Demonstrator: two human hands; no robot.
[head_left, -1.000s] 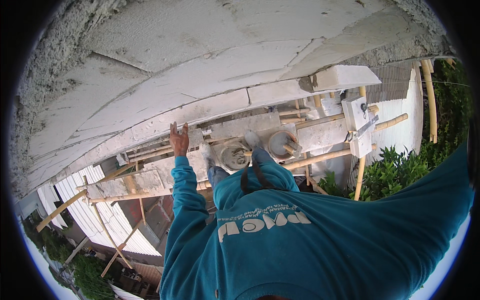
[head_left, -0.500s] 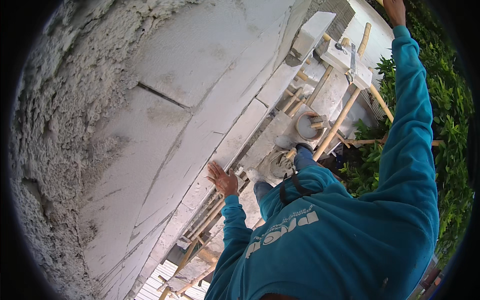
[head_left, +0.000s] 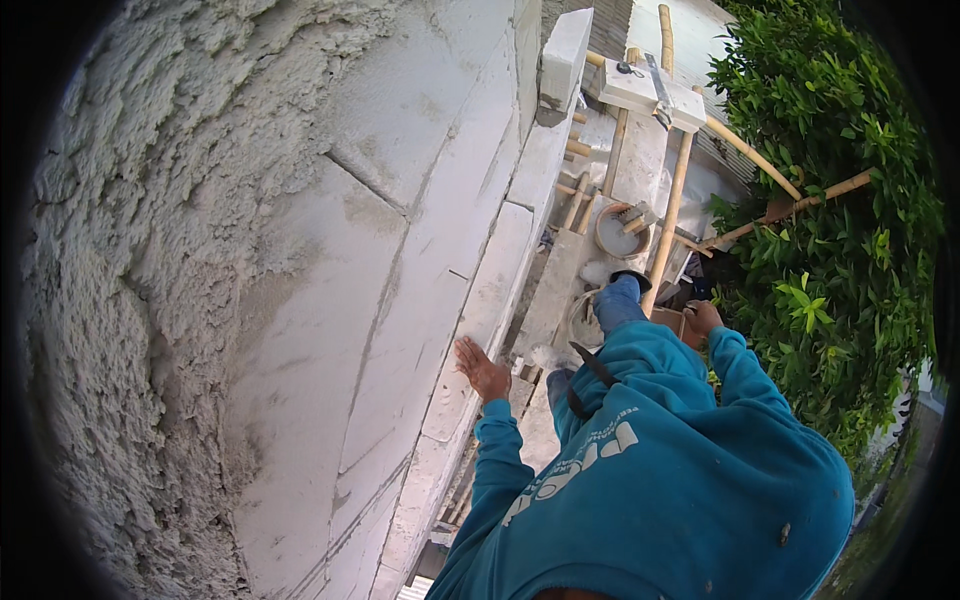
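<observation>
My left hand [head_left: 483,372] lies flat with its fingers spread against the top course of pale lightweight blocks [head_left: 497,270] in the wall. It grips nothing. Low beside my right hip is my right hand [head_left: 703,318], its fingers curled in next to a brown flat piece; what they hold, if anything, is hard to make out. The bamboo pole [head_left: 672,215] of the scaffold runs just beyond that hand. Near my feet stands a round bucket [head_left: 603,240] with grey contents and a tool resting on its rim.
Rough grey mortar [head_left: 130,300] covers the wall at left. A white block [head_left: 635,88] with a metal straightedge [head_left: 658,85] and a small dark object lies on bamboo at the far end. Planks [head_left: 550,300] run under my feet. Leafy bushes [head_left: 830,200] crowd the right side.
My right hand has come down from the far upper right, where it was raised at a pole, to beside my hip. My left hand stays on the blocks while the view has turned.
</observation>
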